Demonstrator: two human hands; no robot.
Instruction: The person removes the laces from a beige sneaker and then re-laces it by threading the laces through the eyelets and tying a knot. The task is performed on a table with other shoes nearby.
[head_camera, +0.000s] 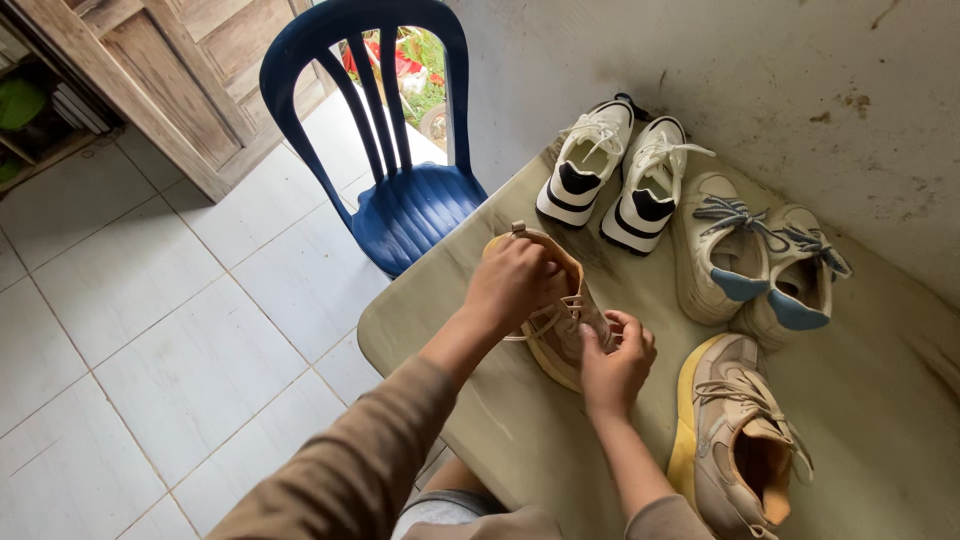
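At frame centre, a beige sneaker with a yellow sole is gripped on a worn, stained greenish table: the left hand is closed over its collar, while the right hand is pinched on the laces. Its mate is seen at lower right. Two white pairs are lined up against a scuffed grey wall. A blue plastic chair is set on the white tiled floor, upper left.

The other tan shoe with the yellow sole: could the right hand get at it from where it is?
Probably yes. The right hand is busy at the laces of the tan shoe, but the matching shoe lies just beside it with bare table between.
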